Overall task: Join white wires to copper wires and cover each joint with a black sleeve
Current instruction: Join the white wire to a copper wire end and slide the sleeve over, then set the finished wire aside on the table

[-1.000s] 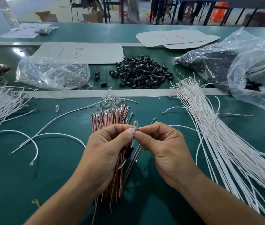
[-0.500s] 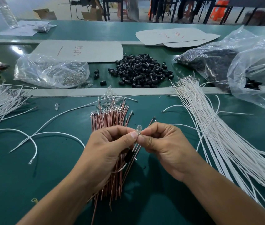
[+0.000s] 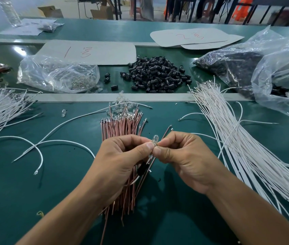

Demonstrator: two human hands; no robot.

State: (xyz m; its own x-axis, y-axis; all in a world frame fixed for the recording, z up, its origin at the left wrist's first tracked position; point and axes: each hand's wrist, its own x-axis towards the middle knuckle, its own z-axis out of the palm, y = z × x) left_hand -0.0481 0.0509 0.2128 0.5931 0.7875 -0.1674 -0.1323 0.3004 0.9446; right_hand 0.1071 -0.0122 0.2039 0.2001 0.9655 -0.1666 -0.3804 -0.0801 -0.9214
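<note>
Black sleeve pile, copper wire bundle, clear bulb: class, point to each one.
Black sleeve pile [image 3: 157, 76], head view, heap's middle.
Copper wire bundle [image 3: 120, 127], head view, upper strands.
Clear bulb [image 3: 155, 138], head view, glass dome.

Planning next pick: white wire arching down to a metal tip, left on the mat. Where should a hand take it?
Probably best: pinch the loose white wire on its insulation just behind the metal tip, coming straight down. It lies flat on the green mat, with bare mat either side.

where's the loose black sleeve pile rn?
Head view, upper centre: the black sleeve pile lies beyond the pale rail, between the clear bag on its left and the dark-filled bag on its right.
</note>
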